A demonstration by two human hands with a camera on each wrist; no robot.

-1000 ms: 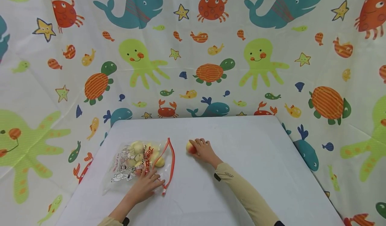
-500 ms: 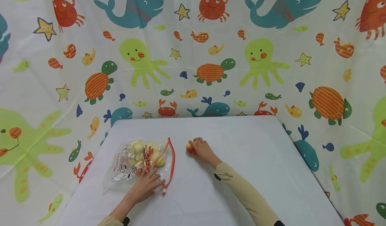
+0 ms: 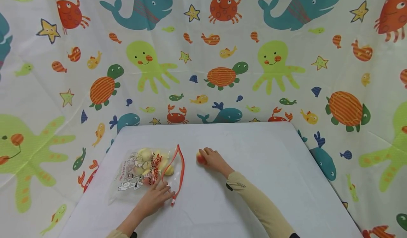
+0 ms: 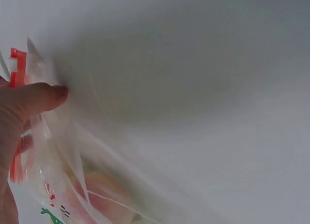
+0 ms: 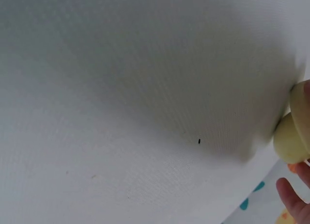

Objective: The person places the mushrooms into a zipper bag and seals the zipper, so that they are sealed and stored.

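The peach [image 3: 200, 157], a small round one with a red blush over yellow, sits on the white table [image 3: 270, 167] just right of the middle, toward the far half. The person's right hand [image 3: 214, 159] lies over it from the right side, fingers curled down round the fruit so that only its left cheek shows from the head view. On the right wrist view the fruit [image 5: 289, 141] appears pale yellow at the edge of the picture, resting on the tabletop with a fingertip [image 5: 293, 197] below it; the grip itself is mostly cut off there.

To the left of the peach, with a clear strip of table between, lies a clear zip bag [image 3: 143, 169] printed with cartoon figures. Several more yellowish fruits [image 3: 145, 155] are heaped inside it. Its mouth faces right, toward the peach, and the red zip strip [image 3: 181, 171] bows open in a long arc. The left hand [image 3: 155, 197] rests on the near corner of the bag, fingers fairly straight and spread, pressing the plastic flat against the table beside the lower end of the red strip. On the left wrist view a thumb [image 4: 36, 99] presses against the crinkled film, with bits of the red closure [image 4: 17, 69] just beside it and blurred fruit behind the plastic.

A beige sleeve [image 3: 254, 202] covers the right forearm. Behind and around the table hangs a white cloth [image 3: 203, 72] printed with whales, crabs, turtles and octopuses.
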